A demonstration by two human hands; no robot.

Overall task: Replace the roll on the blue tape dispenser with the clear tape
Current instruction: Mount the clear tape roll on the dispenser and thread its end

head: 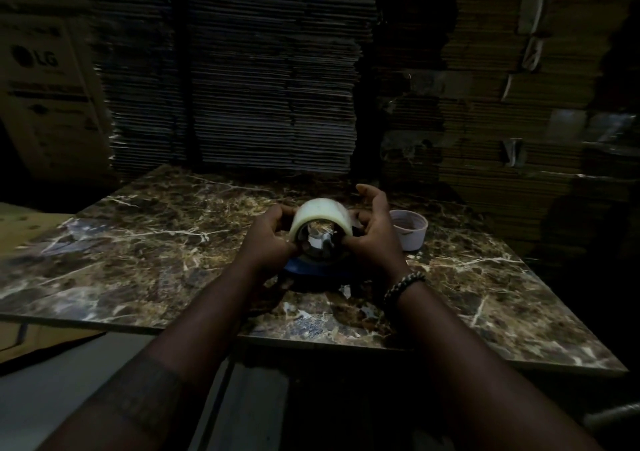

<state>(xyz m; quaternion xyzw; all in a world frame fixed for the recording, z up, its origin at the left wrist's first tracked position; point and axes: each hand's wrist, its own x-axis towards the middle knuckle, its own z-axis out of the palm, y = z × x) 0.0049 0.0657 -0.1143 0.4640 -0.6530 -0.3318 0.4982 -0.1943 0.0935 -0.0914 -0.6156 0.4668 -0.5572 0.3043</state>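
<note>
A roll of clear tape (320, 213) sits over the shiny metal hub of the blue tape dispenser (308, 266), above the middle of the marble table (145, 243). My left hand (268, 239) grips the roll's left side. On the roll's right side rests my right hand (375, 232), thumb by the rim and fingers curled behind it. Only a blue strip of the dispenser shows below the roll; the rest is hidden by my hands. A spent pale tape core (410, 231) lies on the table just right of my right hand.
Tall stacks of flattened cardboard (242, 87) rise right behind the table. A printed carton (45, 97) stands at the far left. Cardboard sheets (27, 229) lie left of the table. The table's near edge (311, 341) runs just under my forearms.
</note>
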